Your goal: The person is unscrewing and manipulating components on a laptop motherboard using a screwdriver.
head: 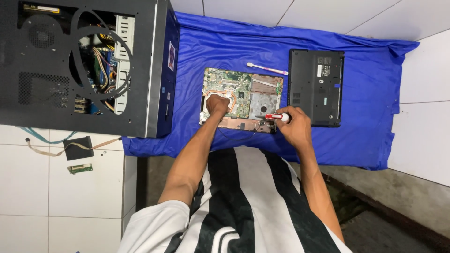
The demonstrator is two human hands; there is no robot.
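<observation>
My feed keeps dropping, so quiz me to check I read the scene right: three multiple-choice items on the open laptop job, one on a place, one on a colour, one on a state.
1. Where does the black laptop cover lie?
A. Right of the opened laptop base
B. On top of the computer tower
C. On the white tiles

2. What colour is the cloth under the work?
A. Green
B. Blue
C. Grey

3. What is the right hand doing?
A. Lying open on the cloth
B. Holding the pink brush
C. Gripping a red-handled screwdriver

Answers:
1. A: the cover sits on the cloth just right of the opened laptop base.
2. B: bright blue fabric spreads beneath everything.
3. C: the fingers close around the screwdriver, tip toward the board; the left hand rests fisted on the board.
</observation>
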